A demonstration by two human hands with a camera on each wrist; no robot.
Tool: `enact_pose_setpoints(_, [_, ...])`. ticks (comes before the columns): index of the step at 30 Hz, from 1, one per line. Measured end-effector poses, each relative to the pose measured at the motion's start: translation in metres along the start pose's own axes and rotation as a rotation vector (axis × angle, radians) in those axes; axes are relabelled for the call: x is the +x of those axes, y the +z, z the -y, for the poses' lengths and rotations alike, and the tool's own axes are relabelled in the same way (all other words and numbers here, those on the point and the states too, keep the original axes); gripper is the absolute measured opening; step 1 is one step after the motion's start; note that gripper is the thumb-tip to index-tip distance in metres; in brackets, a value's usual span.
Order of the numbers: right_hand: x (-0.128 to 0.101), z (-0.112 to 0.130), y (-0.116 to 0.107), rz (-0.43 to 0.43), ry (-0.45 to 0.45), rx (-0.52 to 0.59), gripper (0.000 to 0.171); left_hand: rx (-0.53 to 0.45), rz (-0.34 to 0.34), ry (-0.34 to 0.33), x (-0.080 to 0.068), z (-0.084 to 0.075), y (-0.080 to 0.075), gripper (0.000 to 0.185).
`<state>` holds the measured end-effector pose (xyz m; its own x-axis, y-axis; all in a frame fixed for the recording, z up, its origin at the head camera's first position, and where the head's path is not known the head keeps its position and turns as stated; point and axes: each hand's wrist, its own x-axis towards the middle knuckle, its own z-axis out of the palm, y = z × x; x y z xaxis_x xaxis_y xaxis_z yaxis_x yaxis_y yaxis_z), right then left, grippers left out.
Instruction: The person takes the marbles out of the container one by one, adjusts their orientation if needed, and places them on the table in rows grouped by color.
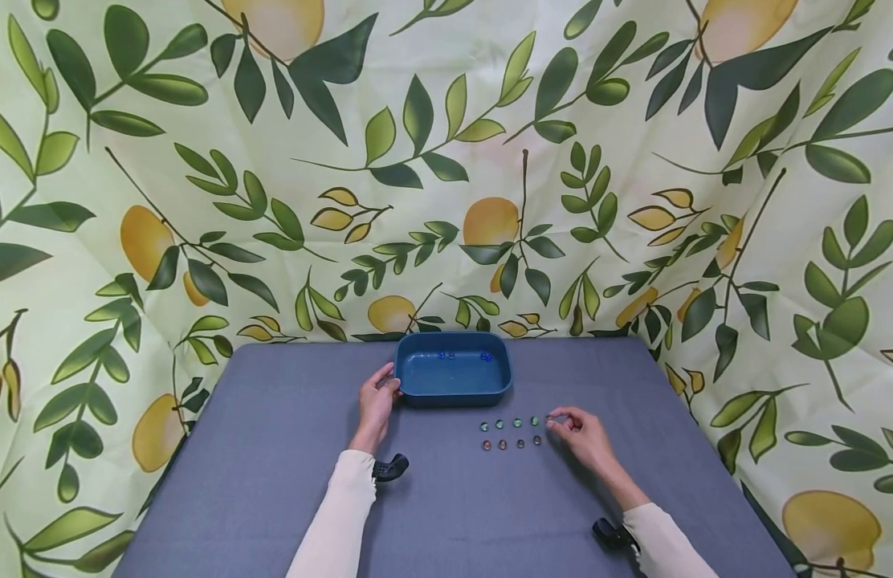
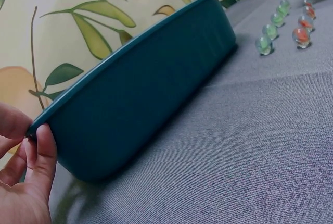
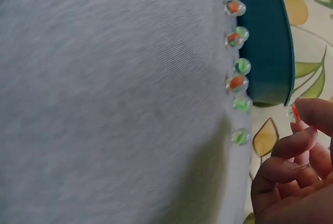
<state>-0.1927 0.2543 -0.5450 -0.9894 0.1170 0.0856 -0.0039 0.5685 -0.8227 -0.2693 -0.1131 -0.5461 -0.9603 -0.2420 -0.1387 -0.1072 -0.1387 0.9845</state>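
A blue tray point(image 1: 452, 384) stands at the back middle of the grey table, with a few blue marbles point(image 1: 486, 356) inside it. My left hand point(image 1: 387, 385) pinches the tray's left rim; the left wrist view shows thumb and fingers point(image 2: 44, 146) on the tray point(image 2: 151, 78) corner. In front of the tray lie two short rows of marbles, green ones point(image 1: 508, 423) behind and red ones point(image 1: 511, 443) in front. My right hand point(image 1: 556, 418) is at the right end of the rows and pinches a red-and-clear marble point(image 3: 292, 112) in its fingertips point(image 3: 312, 113).
The grey cloth-covered table point(image 1: 273, 482) is walled in on three sides by a lemon-and-leaf print backdrop point(image 1: 446, 160). Black wrist mounts point(image 1: 390, 467) sit on both forearms. The rows of marbles point(image 3: 238, 67) run close beside the tray point(image 3: 265, 36).
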Motion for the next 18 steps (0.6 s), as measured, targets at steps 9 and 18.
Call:
enact_pose_setpoints(9, [-0.007,-0.013,-0.005,0.035,0.056,-0.032,0.019,-0.001,0.005,0.001,0.002,-0.001,-0.001,0.045])
enact_pose_setpoints(18, [-0.007,-0.018,-0.002,0.073,0.057,-0.085,0.015,0.006,-0.001,0.000,0.001,0.000,-0.001,0.045])
